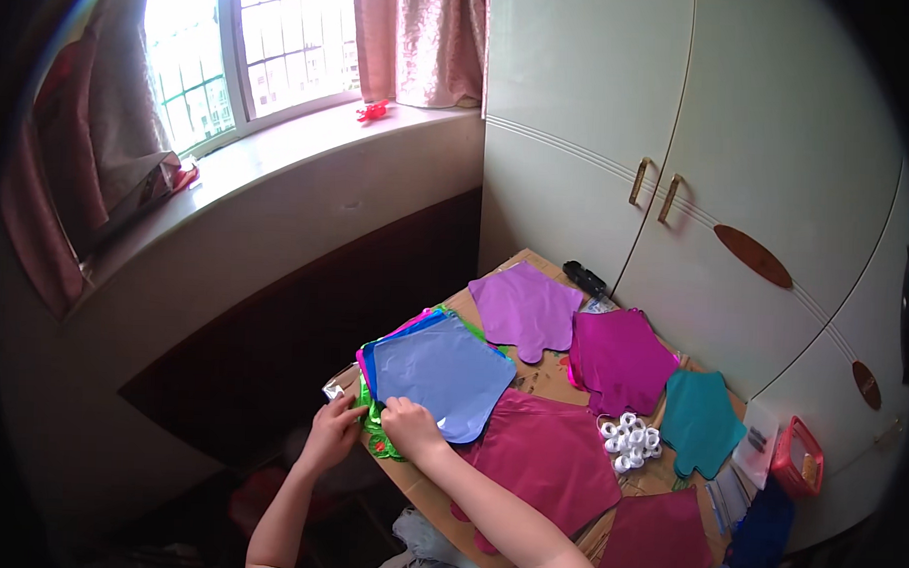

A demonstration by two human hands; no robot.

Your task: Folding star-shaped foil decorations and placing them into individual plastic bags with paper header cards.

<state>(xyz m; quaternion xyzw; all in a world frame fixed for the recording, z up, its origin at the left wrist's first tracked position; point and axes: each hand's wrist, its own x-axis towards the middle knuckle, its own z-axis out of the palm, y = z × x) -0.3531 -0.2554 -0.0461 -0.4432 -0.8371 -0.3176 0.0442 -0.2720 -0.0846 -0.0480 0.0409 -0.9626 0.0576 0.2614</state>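
Observation:
At the near left edge of the cardboard-topped table, my left hand [334, 432] has its fingers bent together at the edge of a bright green sheet with red spots [380, 446]. Close to its right, my right hand [410, 428] is closed by the lower left edge of a light blue five-sided sheet [442, 369]. What the right fingertips pinch is hidden. Beneath the light blue sheet, blue, pink and green sheet edges stick out in a stack. A small silvery scrap [333, 391] lies just beyond my left fingers.
Further cut sheets cover the cardboard [437, 496]: lilac [526, 305], magenta [624, 358], teal [701, 418] and crimson [549, 458]. White rolls [630, 442] are bunched among them. A red basket [798, 458] and a black object [585, 279] stand by the cabinet [780, 125].

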